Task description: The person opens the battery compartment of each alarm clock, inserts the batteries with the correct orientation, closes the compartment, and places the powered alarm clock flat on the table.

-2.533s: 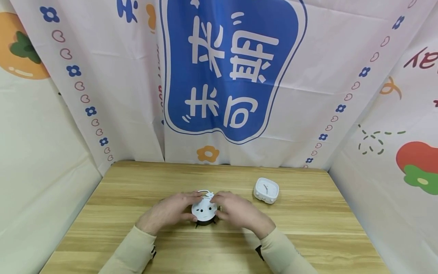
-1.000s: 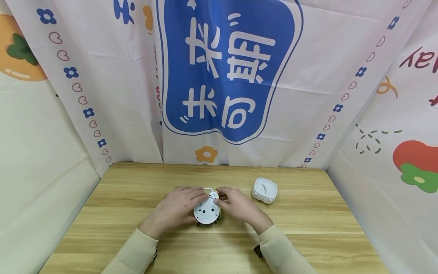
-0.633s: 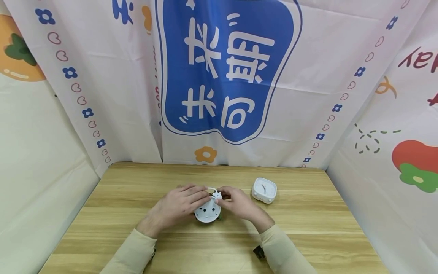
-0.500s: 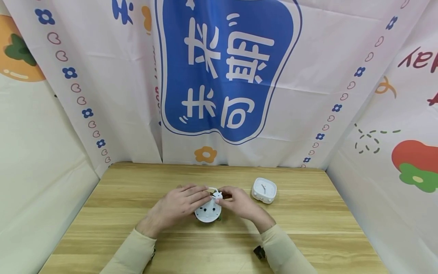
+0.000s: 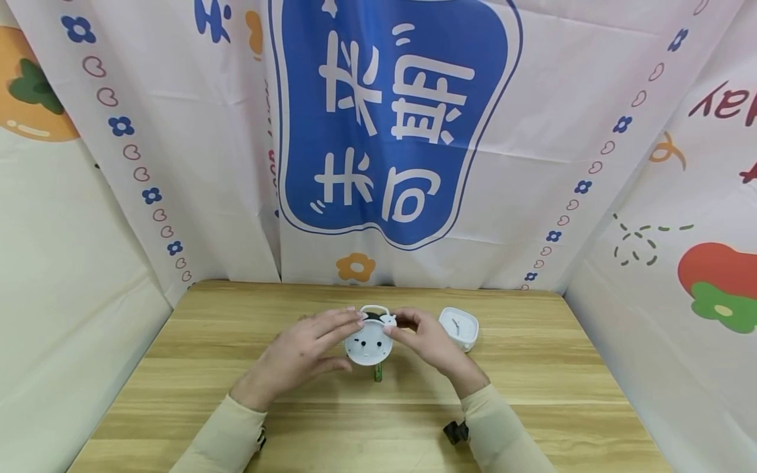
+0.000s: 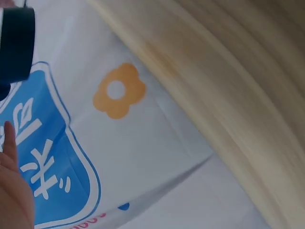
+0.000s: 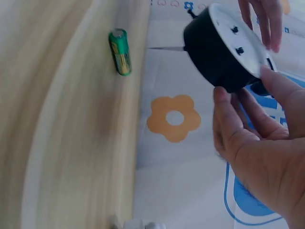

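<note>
A round twin-bell alarm clock, white back and black body, is held up above the table with its back facing me. My right hand grips its upper right side, thumb on the white back and fingers against the dark body. Beside its upper left stands my left hand, fingers extended and thumb apart. In the right wrist view a gap shows between those left fingers and the clock. A green battery lies on the table below the clock. The clock's face is hidden.
Behind my right hand a white rounded-square clock sits on the wooden table. A printed cloth backdrop hangs along the table's far edge, and more cloth lines both sides.
The alarm clock has risen and moved away and slightly right in my right hand. More of the green battery shows beneath it. My left fingers have spread and no longer cover the clock's back.
</note>
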Available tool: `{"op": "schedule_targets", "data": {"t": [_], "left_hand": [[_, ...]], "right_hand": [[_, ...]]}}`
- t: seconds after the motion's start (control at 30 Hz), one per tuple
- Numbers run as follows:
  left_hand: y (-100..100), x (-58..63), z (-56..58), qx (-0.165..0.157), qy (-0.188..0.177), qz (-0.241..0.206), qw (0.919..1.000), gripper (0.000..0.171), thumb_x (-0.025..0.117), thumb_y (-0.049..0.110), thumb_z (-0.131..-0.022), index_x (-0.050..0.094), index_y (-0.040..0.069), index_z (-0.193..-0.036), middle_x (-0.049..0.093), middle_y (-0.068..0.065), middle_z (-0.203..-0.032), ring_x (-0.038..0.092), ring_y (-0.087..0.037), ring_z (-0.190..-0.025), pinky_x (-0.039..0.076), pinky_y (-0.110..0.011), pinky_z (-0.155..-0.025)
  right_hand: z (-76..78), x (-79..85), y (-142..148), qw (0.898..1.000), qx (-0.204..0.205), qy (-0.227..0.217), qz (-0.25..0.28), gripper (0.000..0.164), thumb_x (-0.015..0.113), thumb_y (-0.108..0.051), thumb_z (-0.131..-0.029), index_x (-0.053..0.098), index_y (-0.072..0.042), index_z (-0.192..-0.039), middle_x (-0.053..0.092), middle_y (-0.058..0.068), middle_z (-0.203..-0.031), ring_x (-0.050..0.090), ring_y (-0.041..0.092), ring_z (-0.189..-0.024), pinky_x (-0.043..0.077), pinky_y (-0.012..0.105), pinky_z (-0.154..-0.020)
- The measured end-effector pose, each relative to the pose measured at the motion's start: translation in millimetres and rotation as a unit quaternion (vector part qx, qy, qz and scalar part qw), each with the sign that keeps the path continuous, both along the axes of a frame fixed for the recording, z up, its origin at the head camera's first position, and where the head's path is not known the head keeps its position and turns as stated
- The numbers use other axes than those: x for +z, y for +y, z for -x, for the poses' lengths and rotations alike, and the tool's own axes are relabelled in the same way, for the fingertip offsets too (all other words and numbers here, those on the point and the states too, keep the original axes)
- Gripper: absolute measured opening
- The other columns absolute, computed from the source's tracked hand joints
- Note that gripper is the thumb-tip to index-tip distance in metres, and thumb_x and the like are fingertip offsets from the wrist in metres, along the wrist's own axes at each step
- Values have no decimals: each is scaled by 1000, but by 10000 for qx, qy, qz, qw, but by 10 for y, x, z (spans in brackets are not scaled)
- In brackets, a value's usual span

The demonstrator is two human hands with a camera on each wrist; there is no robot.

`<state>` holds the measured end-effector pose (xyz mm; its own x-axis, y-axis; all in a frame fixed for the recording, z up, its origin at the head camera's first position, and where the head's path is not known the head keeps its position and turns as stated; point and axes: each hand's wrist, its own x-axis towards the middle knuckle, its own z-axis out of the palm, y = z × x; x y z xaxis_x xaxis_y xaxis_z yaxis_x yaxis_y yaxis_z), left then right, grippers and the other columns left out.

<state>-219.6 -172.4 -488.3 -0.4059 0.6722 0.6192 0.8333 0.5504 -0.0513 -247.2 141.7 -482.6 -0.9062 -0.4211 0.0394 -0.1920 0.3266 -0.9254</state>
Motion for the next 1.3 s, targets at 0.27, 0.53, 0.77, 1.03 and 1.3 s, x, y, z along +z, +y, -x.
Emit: {"op": "schedule_targets", "data": {"t": [0.27,0.53,0.77,1.03,1.3], "left_hand": [[206,24,-84,338,-2396,-2201,9450,76,96,12,-98,62,9,-166,69,-15,-165,72,-39,-148,65,-49,-123],[305,47,-89,239,-5173,-3477,7817,71,82,12,-111,50,-2,-173,57,-29,-175,63,-52,-158,63,-35,-125],[318,27,-76,279,-5269,-3394,7787,64,79,12,-113,54,-5,-169,64,-31,-167,67,-50,-154,64,-24,-116],[313,61,-94,420,-5077,-3583,7823,61,86,10,-108,62,-3,-163,72,-27,-157,71,-44,-148,65,-27,-119],[294,111,-141,756,-4050,-3523,8403,57,92,1,-100,72,2,-154,75,-21,-151,77,-42,-139,67,-39,-117]], "right_hand": [[29,84,63,9973,-275,262,624,43,79,-12,-113,73,4,-153,79,26,-145,72,17,-127,61,16,-107],[24,88,49,9966,-256,164,772,43,80,-12,-112,73,3,-152,78,24,-148,73,23,-135,62,15,-109],[7,80,39,9972,-192,123,718,45,79,-13,-113,71,2,-155,75,25,-153,71,30,-143,62,14,-110],[-24,125,25,9965,-98,217,801,45,76,-13,-115,69,4,-156,74,28,-150,71,26,-138,63,15,-108],[-53,170,-2,9962,-428,299,699,44,74,-9,-116,66,8,-156,75,29,-152,71,41,-145,59,15,-114]]}}
